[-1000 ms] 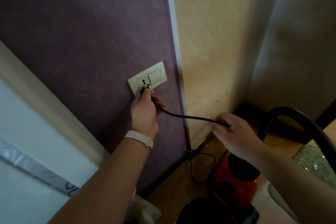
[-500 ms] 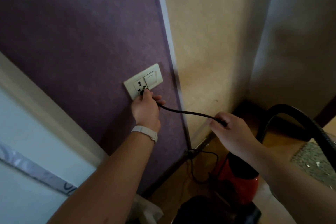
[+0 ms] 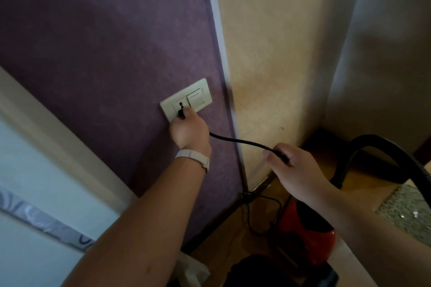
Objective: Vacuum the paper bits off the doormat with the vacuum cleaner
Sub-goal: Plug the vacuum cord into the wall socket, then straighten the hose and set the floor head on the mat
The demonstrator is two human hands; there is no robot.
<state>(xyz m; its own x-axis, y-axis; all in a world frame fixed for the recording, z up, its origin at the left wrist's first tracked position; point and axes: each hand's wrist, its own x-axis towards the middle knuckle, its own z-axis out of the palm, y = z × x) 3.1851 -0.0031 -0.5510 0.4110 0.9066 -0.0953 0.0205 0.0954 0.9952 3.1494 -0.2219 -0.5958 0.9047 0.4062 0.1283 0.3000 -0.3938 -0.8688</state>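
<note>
My left hand point(image 3: 190, 130) grips the black plug point(image 3: 181, 113) and holds it against the cream wall socket point(image 3: 185, 102) on the purple wall. The black power cord point(image 3: 242, 141) runs from that hand to my right hand point(image 3: 296, 170), which grips it further along. A red vacuum cleaner point(image 3: 307, 228) stands on the floor below my right arm, and its black hose point(image 3: 382, 147) arches to the right. At the right edge lies the grey speckled doormat point(image 3: 405, 209) with white paper bits point(image 3: 403, 215) on it.
A beige wall corner point(image 3: 279, 53) rises behind the vacuum cleaner. The spare cord loops on the wooden floor point(image 3: 258, 214) by the skirting. A pale blue surface with a patterned band point(image 3: 35, 214) fills the lower left. Something white point(image 3: 191, 270) lies on the floor between my arms.
My left hand has shifted slightly left along the socket plate with the plug, and the view has shifted. My right hand keeps its grip on the cord.
</note>
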